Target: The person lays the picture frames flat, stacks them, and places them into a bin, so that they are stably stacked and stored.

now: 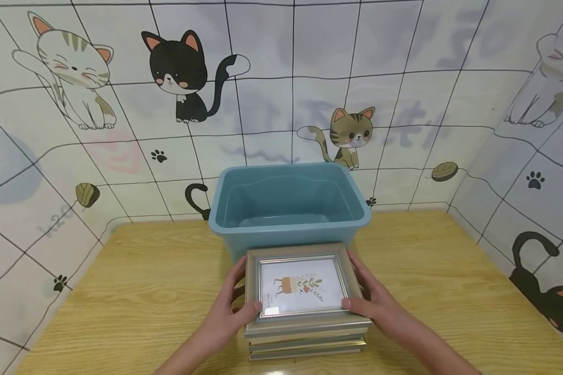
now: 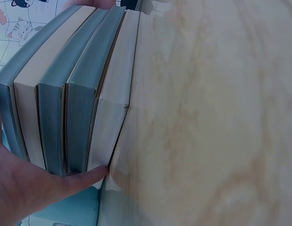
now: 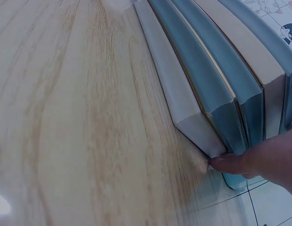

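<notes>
A stack of several picture frames [image 1: 304, 287] lies on the table in front of the blue tub. The top frame is beige with a silvery inner edge and holds a print of an orange animal and leafy sprigs. My left hand [image 1: 233, 303] grips the stack's left side, its thumb over the top frame's edge. From the right side my right hand [image 1: 375, 298] holds it the same way. In the left wrist view, blue and cream frame sides [image 2: 80, 127] show, with one finger reaching the lowest frame. The right wrist view shows the opposite sides [image 3: 235, 113].
Just behind the stack stands a blue plastic tub [image 1: 286, 229], with nothing seen inside it. The wood-grain table [image 1: 164, 291] extends to both sides. Cat-patterned wall covering [image 1: 272, 114] closes off the back, left and right.
</notes>
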Tool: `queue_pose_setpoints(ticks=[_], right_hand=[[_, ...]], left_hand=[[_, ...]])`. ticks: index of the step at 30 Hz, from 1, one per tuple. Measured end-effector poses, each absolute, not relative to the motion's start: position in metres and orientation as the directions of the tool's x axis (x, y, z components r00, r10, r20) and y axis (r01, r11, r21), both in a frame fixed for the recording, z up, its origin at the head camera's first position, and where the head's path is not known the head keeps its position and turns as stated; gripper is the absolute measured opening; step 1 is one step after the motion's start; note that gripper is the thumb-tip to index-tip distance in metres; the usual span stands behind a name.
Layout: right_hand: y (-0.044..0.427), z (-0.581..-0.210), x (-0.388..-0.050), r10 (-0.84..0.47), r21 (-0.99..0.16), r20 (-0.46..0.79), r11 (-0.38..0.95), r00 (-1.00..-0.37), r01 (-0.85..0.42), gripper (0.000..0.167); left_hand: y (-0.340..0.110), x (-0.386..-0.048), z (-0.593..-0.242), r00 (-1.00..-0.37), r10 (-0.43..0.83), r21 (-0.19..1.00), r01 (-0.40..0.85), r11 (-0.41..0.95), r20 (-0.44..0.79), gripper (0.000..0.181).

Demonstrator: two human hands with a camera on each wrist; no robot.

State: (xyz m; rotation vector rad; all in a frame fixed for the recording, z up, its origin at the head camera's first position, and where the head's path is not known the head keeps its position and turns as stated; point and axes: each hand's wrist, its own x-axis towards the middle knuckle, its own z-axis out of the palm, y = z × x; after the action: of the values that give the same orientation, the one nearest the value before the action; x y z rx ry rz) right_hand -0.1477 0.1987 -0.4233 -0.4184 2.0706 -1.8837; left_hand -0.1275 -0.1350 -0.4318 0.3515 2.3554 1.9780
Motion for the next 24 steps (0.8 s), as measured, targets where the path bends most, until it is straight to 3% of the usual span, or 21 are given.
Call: queue_pose_setpoints(ticks=[13,24], right_hand=[[0.1978,-0.4286,-0.1455,-0.384,-0.992,0.061,0.077,-0.921,-0.098,0.094],[0.1969,-0.4304,-0.1455,-0.397,-0.995,0.086,0.01,-0.914,-0.098,0.095]], left_hand=[[-0.1342,-0.1246,-0.4332,-0.972,0.198,0.975,0.157,0.158,0.125,0.086],[-0.1324,-0.1227,-0.4348,-0.973,0.185,0.973,0.171,0.156,0.141,0.087]])
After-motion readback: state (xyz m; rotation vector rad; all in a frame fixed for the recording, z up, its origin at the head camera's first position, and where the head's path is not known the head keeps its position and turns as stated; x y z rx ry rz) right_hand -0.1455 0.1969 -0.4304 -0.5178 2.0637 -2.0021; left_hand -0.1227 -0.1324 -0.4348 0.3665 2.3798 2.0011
